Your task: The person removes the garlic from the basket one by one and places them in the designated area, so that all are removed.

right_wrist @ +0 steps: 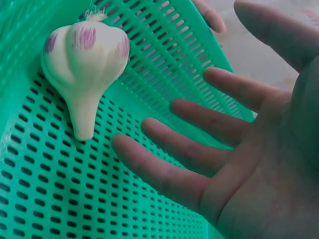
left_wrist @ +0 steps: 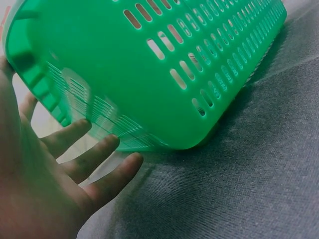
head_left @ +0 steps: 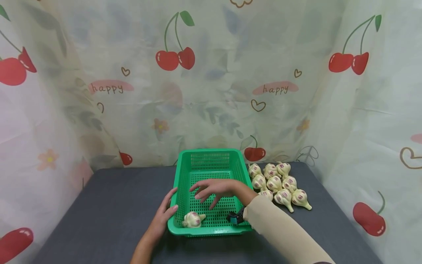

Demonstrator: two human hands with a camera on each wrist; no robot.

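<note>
A green plastic basket (head_left: 214, 231) with slotted walls stands on the dark table. One garlic bulb (head_left: 192, 219) lies in its near left corner; the right wrist view shows this garlic bulb (right_wrist: 85, 52) with purple streaks and a pale stem. Over the basket's inside hovers my right hand (head_left: 217, 187), fingers spread and apart from the bulb, holding nothing. At the basket's left rim is my left hand (head_left: 160, 217), with its thumb by the rim. In the left wrist view, the left hand's fingers (left_wrist: 99, 154) are spread and fairly straight along the outer wall.
Several more garlic bulbs (head_left: 274, 183) lie grouped on the table to the right of the basket, partly behind my right forearm. A patterned curtain (head_left: 211, 91) hangs behind the dark table (head_left: 122, 205) and along both sides. A dark band (head_left: 235, 217) is on my right wrist.
</note>
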